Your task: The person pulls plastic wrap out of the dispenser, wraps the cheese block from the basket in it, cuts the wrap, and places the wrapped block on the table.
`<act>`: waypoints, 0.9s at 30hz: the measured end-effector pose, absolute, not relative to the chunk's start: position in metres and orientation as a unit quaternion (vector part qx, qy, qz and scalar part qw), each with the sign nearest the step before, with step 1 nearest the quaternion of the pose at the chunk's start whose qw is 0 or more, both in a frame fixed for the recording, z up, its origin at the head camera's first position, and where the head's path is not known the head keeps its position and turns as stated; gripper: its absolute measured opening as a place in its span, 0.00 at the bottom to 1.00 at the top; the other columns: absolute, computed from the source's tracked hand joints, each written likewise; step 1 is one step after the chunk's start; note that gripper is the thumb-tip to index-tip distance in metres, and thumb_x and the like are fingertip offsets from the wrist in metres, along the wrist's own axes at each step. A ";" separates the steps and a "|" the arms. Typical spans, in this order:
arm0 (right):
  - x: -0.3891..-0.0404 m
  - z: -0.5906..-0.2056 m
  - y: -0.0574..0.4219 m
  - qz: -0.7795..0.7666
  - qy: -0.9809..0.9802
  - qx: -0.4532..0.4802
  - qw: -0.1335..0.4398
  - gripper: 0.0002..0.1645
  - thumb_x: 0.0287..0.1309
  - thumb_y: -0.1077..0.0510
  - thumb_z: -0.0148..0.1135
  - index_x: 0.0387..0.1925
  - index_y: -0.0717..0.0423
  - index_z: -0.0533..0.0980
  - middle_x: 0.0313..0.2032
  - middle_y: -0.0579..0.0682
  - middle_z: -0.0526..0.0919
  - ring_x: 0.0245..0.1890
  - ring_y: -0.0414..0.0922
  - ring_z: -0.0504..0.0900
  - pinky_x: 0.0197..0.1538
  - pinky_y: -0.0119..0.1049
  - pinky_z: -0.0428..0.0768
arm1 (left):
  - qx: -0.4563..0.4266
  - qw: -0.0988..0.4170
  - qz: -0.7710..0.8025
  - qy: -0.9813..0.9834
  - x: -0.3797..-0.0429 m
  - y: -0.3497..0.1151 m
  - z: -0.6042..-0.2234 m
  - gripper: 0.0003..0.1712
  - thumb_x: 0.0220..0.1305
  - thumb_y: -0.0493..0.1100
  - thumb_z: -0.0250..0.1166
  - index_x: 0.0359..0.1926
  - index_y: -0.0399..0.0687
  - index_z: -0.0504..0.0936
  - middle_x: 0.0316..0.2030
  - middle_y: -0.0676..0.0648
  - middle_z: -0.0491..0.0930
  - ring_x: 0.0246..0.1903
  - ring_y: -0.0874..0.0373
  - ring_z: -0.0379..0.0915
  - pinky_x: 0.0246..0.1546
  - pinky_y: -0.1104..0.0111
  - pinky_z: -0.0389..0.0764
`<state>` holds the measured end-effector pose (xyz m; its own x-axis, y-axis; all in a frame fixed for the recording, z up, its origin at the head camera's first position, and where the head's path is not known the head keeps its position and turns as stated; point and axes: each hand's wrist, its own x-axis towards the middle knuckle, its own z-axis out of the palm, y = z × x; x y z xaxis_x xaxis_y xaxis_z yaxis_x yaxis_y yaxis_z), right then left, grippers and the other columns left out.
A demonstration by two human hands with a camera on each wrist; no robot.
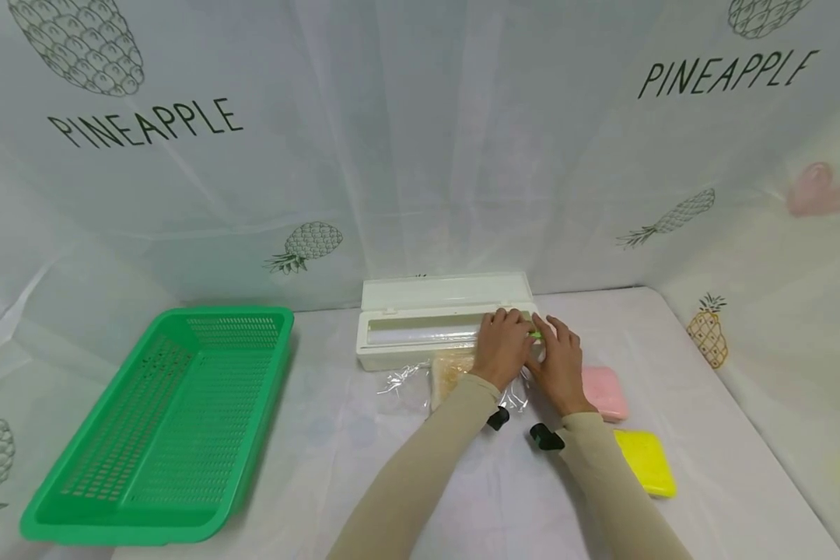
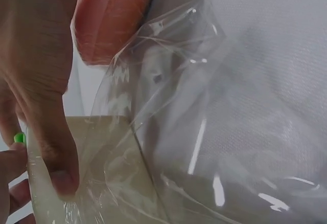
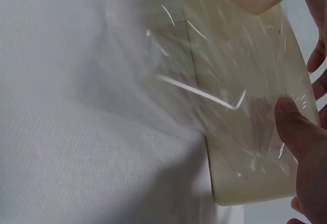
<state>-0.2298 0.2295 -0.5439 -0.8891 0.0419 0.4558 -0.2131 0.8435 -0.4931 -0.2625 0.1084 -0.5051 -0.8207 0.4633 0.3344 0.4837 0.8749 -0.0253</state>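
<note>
A white cling film dispenser [image 1: 392, 359] stands at the back of the table with its lid raised and a film roll visible inside. My left hand [image 1: 502, 346] grips its front wall near the right end, thumb down the front face [image 2: 120, 173]. My right hand [image 1: 560, 365] holds the right end, its thumb also on the front [image 3: 288, 106]. Between the hands shows a small green cutter slider [image 1: 536, 335]. Clear film [image 1: 402, 385] hangs crumpled over the front. A film-covered beige block [image 1: 448, 375] lies before the dispenser, partly hidden by my left arm.
A pink block [image 1: 605, 393] and a yellow block [image 1: 647, 463] lie to the right, partly behind my right arm. A large green basket [image 1: 252, 467] stands on the left. A pineapple-printed curtain [image 1: 448, 155] hangs close behind the dispenser.
</note>
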 end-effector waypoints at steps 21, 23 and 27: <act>-0.231 -0.539 0.229 0.246 -0.941 0.019 0.231 0.44 0.43 0.47 0.73 0.63 0.50 0.68 0.57 0.63 0.67 0.56 0.64 0.61 0.52 0.59 0.60 | -0.230 0.149 -0.039 -0.961 -0.262 0.090 -0.499 0.12 0.62 0.60 0.57 0.43 0.69 0.81 0.41 0.61 0.73 0.44 0.62 0.66 0.48 0.65 0.65; -0.230 -0.539 0.230 0.248 -0.941 0.015 0.228 0.44 0.41 0.46 0.73 0.62 0.50 0.69 0.56 0.63 0.67 0.56 0.64 0.60 0.53 0.59 0.59 | -0.228 0.143 -0.047 -0.962 -0.262 0.087 -0.498 0.11 0.61 0.59 0.58 0.42 0.69 0.81 0.40 0.62 0.73 0.43 0.62 0.66 0.48 0.66 0.64; -0.228 -0.539 0.231 0.250 -0.941 0.011 0.226 0.44 0.40 0.45 0.73 0.62 0.50 0.69 0.56 0.63 0.67 0.56 0.64 0.59 0.53 0.59 0.58 | -0.234 0.139 -0.055 -0.961 -0.262 0.083 -0.498 0.10 0.61 0.58 0.59 0.42 0.68 0.82 0.40 0.61 0.73 0.43 0.62 0.66 0.48 0.65 0.64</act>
